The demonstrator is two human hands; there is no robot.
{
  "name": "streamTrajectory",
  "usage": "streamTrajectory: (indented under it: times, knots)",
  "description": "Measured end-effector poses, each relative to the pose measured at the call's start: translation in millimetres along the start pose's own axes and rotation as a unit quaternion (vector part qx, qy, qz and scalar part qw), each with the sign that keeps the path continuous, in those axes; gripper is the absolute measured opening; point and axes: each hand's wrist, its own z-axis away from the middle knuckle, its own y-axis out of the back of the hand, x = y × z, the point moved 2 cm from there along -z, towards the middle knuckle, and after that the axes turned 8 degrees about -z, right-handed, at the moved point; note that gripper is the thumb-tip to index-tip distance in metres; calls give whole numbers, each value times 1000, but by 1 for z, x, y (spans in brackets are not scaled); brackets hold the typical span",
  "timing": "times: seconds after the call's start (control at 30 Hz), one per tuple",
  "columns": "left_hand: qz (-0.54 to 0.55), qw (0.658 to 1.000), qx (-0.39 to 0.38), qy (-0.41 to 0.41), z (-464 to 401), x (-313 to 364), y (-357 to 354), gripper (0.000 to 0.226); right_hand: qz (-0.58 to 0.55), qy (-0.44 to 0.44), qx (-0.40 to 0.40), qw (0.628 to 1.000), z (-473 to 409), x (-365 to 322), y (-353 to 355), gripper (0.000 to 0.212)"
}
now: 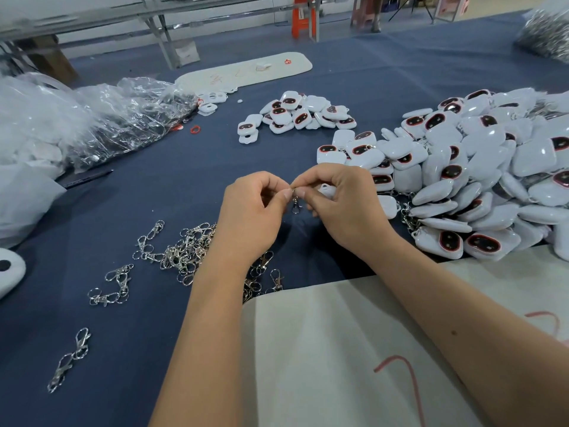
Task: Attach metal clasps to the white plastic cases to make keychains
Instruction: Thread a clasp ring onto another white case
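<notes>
In the head view both hands meet above the middle of the worktop, which has a dark blue cover. The left hand has curled fingers and pinches the top of a metal clasp — the clasp hangs down between the two hands. The right hand pinches the same clasp and also holds a white case under its curled fingers. Loose clasps lie near the left forearm. A big heap of cases fills the right side — a smaller group lies further back.
</notes>
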Motion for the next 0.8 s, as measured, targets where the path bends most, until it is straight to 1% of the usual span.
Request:
streamTrajectory:
  times: [0.13, 0.27, 0.37, 0.5, 0.57, 0.7, 0.8]
  knots:
    - [-34, 999, 9, -32, 1, 0, 1, 17, -9, -1, -6, 1000, 0, 2, 1, 13]
    - [-18, 998, 34, -57, 2, 4, 2, 15, -84, -43, -4, 996, -2, 6, 3, 8]
    - [-8, 996, 53, -70, 3, 8, 1, 15, -108, -79, -27, 991, -4, 9, 3, 12]
    - [-9, 996, 57, -75, 3, 9, 0, 14, -126, -79, -34, 988, -4, 9, 5, 13]
    - [-13, 996, 56, -75, 3, 8, -1, 14, -114, -67, -28, 991, -4, 8, 5, 13]
    - [-16, 996, 46, -71, 3, 6, -1, 15, -51, -29, -17, 998, -1, 5, 3, 16]
    - [-28, 996, 41, -72, 3, 6, -1, 17, 29, 41, -17, 999, 0, -2, 4, 15]
